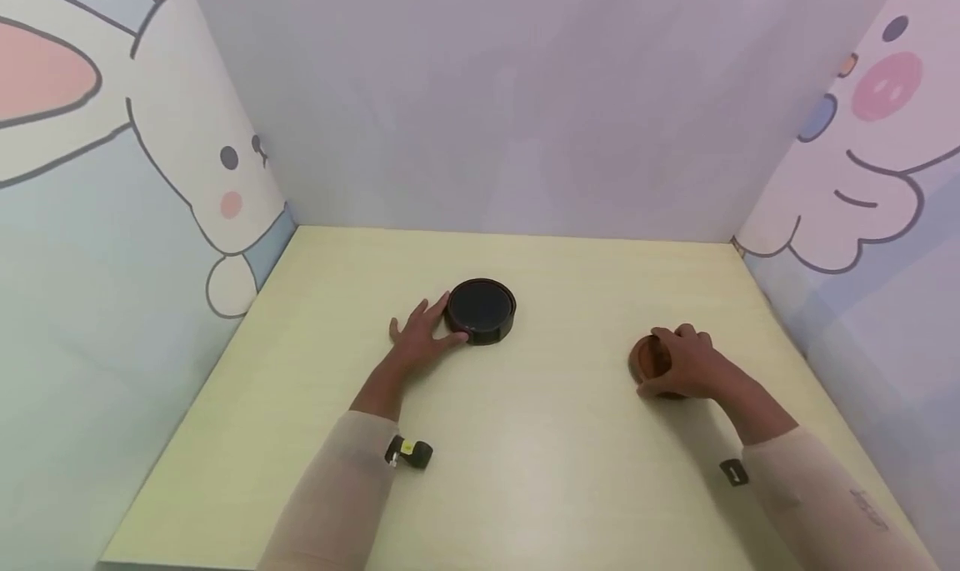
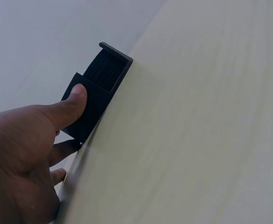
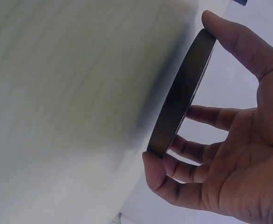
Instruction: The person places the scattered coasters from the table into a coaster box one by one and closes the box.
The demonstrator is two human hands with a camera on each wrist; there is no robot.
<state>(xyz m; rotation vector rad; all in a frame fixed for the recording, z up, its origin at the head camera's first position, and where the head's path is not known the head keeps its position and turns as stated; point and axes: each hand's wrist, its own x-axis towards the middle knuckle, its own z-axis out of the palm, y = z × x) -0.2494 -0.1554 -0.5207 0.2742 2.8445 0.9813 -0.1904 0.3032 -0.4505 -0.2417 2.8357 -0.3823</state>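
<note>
A round black coaster holder (image 1: 482, 306) sits on the table left of the middle. My left hand (image 1: 417, 339) grips its left side, thumb at the near edge and forefinger at the far edge. In the left wrist view, thin dark coasters (image 2: 107, 70) show stacked in the holder's open side. Over to the right, my right hand (image 1: 688, 368) holds a round brown coaster (image 1: 647, 359) by its rim. The right wrist view shows this coaster (image 3: 182, 95) edge-on, tilted close over the tabletop, between the thumb and a bent fingertip. My palm hides part of it in the head view.
The pale wood-grain table (image 1: 525, 454) meets a plain grey wall (image 1: 510, 104) at the back. Side walls with cartoon animals (image 1: 225, 187) stand at left and right. A dark strap with a small device (image 1: 411, 452) is on the left sleeve.
</note>
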